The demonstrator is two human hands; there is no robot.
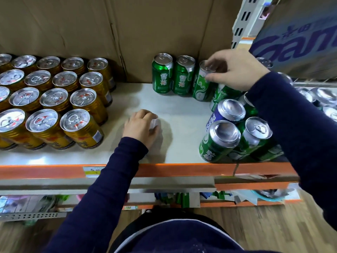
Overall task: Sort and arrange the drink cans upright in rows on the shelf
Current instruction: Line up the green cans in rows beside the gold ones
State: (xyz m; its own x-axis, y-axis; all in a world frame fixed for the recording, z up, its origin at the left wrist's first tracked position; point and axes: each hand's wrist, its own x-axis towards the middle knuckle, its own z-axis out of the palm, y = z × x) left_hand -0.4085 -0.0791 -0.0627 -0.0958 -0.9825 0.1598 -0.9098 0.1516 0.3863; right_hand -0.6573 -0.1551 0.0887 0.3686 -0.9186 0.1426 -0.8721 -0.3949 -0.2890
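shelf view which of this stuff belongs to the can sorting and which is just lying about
Job: upright green cans, held green can in right hand, jumbled can pile, blue can, gold cans, shelf.
Lying about: cardboard backing, blue box, price label.

A shop: an orange-edged shelf [54, 171] with a price label [92, 172] just left of the left sleeve, rows of gold cans [54, 99] beyond.

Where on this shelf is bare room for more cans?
The bare shelf between the gold cans and the green row, where the left hand rests. Crowded right: the right hand grips a green can beside a jumbled pile.
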